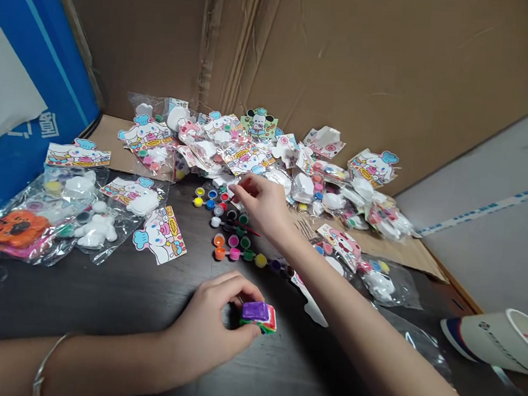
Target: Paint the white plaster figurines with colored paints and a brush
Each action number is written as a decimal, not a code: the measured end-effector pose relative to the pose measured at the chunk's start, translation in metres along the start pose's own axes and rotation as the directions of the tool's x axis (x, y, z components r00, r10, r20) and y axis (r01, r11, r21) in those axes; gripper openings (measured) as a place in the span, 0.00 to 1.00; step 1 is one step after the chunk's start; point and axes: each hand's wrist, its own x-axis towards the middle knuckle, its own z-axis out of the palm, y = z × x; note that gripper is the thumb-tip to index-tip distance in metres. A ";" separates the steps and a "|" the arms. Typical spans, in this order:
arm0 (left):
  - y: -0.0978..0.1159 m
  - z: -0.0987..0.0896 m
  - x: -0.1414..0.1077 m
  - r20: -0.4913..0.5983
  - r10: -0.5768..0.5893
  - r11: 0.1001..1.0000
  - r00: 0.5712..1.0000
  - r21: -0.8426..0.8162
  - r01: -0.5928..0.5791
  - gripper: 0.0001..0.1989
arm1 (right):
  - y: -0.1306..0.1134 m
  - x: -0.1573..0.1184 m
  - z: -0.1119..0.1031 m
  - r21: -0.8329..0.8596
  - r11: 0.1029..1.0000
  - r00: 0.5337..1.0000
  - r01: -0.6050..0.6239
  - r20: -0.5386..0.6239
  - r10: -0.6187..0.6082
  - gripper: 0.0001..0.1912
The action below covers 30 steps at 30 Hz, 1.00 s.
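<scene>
My left hand grips a small painted block-shaped figure just above the dark table, thumb below and fingers behind. Its top is purple, with red and white at one end and green along the bottom. My right hand reaches forward over the paint pots, fingers curled together; whatever is between the fingertips is too small to make out. Beneath it, a thin red-handled paintbrush lies by strips of small open paint pots in orange, pink, green and yellow. More pots in yellow, blue and red stand behind.
A heap of bagged white figures with cartoon cards lies along the cardboard wall. At left are more bags, an orange figure and a loose card. A paper cup stands at right, near another bagged kit.
</scene>
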 end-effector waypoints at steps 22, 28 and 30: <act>-0.004 0.000 0.002 -0.014 0.029 1.000 0.999 0.008 -0.029 0.11 | 0.002 0.005 0.003 -0.229 0.969 0.994 0.087 0.086 -0.069 0.08; -0.002 -0.001 0.001 -0.009 0.023 1.000 1.000 0.005 -0.023 0.11 | 0.002 0.007 0.012 -0.256 0.963 0.992 0.087 0.110 -0.061 0.06; -0.002 -0.001 0.002 -0.009 0.024 1.000 1.000 0.004 -0.024 0.11 | 0.003 0.008 0.013 -0.269 0.959 0.991 0.091 0.117 -0.062 0.06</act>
